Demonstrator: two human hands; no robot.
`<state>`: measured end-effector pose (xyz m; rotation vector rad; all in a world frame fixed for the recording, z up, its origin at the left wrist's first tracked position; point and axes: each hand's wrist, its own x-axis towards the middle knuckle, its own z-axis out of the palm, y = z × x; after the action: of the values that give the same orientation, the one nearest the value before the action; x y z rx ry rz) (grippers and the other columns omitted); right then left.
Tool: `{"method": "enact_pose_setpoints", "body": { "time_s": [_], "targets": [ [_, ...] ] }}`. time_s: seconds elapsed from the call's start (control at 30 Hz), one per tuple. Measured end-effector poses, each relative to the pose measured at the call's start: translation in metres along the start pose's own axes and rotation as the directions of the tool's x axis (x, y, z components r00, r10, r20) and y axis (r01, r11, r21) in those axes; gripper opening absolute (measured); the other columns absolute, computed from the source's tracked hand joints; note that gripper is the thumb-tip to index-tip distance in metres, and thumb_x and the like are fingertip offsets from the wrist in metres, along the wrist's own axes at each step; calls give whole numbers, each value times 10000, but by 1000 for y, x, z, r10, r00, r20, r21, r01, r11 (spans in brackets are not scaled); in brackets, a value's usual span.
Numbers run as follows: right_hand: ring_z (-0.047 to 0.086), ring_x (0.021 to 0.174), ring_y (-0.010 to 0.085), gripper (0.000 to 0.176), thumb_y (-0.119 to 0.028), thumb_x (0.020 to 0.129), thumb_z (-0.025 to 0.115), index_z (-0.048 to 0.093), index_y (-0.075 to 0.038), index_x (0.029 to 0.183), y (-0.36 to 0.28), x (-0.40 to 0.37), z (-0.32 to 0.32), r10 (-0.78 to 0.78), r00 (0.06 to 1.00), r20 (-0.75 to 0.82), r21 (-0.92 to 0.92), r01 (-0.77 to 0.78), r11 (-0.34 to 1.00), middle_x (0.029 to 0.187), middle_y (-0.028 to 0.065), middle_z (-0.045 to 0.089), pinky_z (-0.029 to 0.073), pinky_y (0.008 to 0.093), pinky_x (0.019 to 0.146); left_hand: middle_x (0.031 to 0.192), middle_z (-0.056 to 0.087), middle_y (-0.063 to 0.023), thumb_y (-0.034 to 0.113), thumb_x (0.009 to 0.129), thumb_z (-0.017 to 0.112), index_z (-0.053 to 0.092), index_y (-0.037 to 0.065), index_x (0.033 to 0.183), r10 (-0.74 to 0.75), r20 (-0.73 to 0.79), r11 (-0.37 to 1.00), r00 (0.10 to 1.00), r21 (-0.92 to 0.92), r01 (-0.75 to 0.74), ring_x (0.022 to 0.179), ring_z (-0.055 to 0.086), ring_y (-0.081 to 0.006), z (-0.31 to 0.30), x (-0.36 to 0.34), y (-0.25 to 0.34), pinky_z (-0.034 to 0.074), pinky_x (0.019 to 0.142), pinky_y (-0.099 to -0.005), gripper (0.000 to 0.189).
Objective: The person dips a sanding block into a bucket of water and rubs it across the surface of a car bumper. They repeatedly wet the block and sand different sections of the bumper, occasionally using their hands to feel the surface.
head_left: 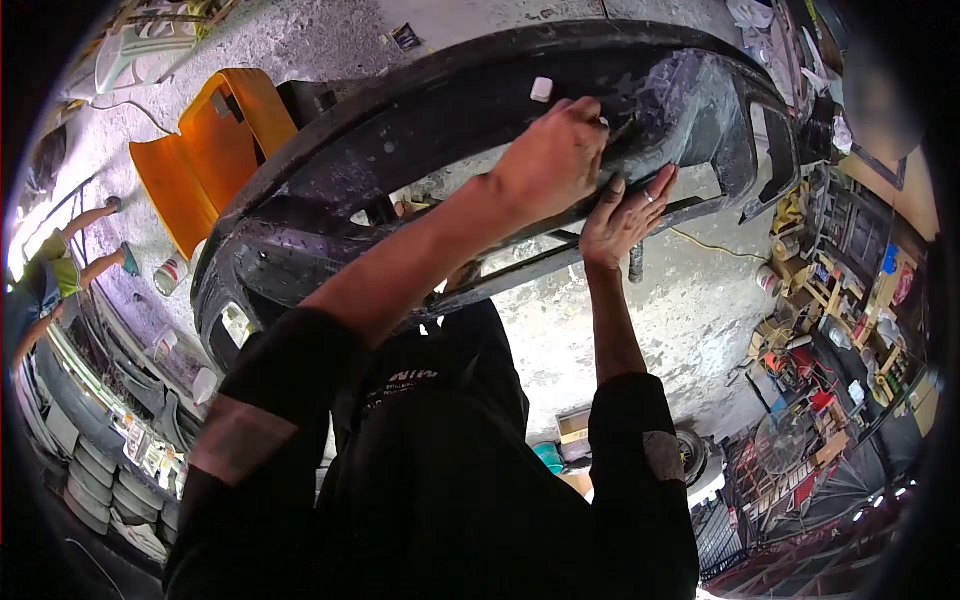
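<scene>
A large black car bumper (440, 85) lies across the view in front of me, with cut-out openings along its near side and a grey, scuffed patch at the right end. My left hand (555, 160) is closed above the bumper's right half. A thin item shows beside its fingers, too small to name. Lower and to the right, my right hand (630, 215) rests on the bumper's near edge, fingers stretched out, a ring on one of them. Just beyond my left hand sits a small white block (541, 89) on the bumper's surface.
An orange plastic chair (215, 150) stands at the left, beyond the bumper. Another person (60, 265) is at the far left edge, near stacked dark curved parts (100, 490). Boxes, tools and a fan (790, 440) crowd the right side. A cable (715, 245) runs across the floor.
</scene>
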<state>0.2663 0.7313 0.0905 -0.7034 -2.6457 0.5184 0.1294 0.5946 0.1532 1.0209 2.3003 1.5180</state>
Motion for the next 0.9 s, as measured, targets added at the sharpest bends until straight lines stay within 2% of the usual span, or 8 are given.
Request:
{"method": "enact_pose_setpoints", "body": {
  "time_s": [0.1, 0.2, 0.4, 0.47, 0.6, 0.7, 0.73, 0.9],
  "targets": [
    [325, 1453, 484, 802, -523, 1056, 412, 215, 38, 1594, 3, 5, 2, -35, 999, -19, 3, 35, 999, 1606, 310, 275, 262, 597, 1135, 979, 602, -181, 28, 808, 664, 616, -24, 812, -51, 92, 999, 994, 15, 50, 970, 611, -380, -20, -29, 1, 547, 868, -463, 70],
    [321, 1454, 486, 786, -505, 1059, 419, 219, 33, 1596, 1, 1, 0, -36, 999, -3, -1, 36, 999, 1609, 308, 269, 256, 606, 1138, 911, 579, -176, -96, 882, 621, 653, -71, 925, -140, 169, 985, 976, -74, 154, 777, 611, -305, -78, -71, 8, 499, 667, -409, 59],
    [302, 1474, 469, 747, -462, 1077, 439, 224, 28, 1598, -6, 17, 1, -152, 987, -44, -8, 152, 988, 1605, 308, 286, 243, 598, 1162, 962, 586, -179, -83, 923, 606, 658, -86, 970, -181, 68, 975, 981, -119, 188, 784, 632, -290, -102, -83, 21, 515, 658, -395, 71],
    [316, 1466, 464, 672, -417, 1100, 404, 281, 39, 1578, -57, 41, -1, 373, 928, 0, 379, -346, 859, 1580, 303, 338, 250, 569, 1188, 994, 589, -186, -75, 915, 612, 659, -79, 972, -200, 65, 972, 978, -111, 207, 828, 643, -308, -87, -82, 20, 536, 684, -405, 74],
    [329, 1455, 460, 622, -421, 1119, 325, 390, 43, 1526, 6, 34, 56, -58, 943, -329, 60, 82, 995, 1559, 303, 363, 246, 560, 1207, 1071, 586, -198, -42, 886, 628, 658, -52, 963, -26, 60, 998, 998, 64, 22, 988, 636, -364, -21, -29, 10, 581, 794, -437, 83],
    [330, 1460, 446, 625, -432, 1121, 308, 400, 36, 1524, 1, 31, 53, -37, 945, -325, 95, 72, 993, 1561, 304, 360, 243, 550, 1209, 1078, 586, -193, -28, 880, 632, 657, -44, 945, 19, 72, 997, 997, 73, -24, 1012, 632, -372, -23, -33, 3, 583, 830, -443, 71],
    [329, 1463, 441, 632, -441, 1123, 283, 407, 33, 1522, -38, 37, 36, 273, 928, -251, 299, -194, 934, 1566, 297, 358, 245, 541, 1207, 1069, 587, -187, -20, 884, 633, 657, -45, 934, 96, 48, 987, 994, 122, -101, 997, 635, -369, -28, -40, 1, 580, 837, -440, 61],
    [313, 1475, 427, 641, -451, 1124, 266, 408, 30, 1524, -44, 39, 35, 238, 933, -271, 328, -143, 934, 1579, 280, 346, 233, 539, 1211, 995, 603, -173, 37, 768, 701, 655, -31, 824, -18, 70, 996, 997, 83, 12, 937, 603, -341, -25, -36, -2, 522, 940, -412, 100]
  ]
}}
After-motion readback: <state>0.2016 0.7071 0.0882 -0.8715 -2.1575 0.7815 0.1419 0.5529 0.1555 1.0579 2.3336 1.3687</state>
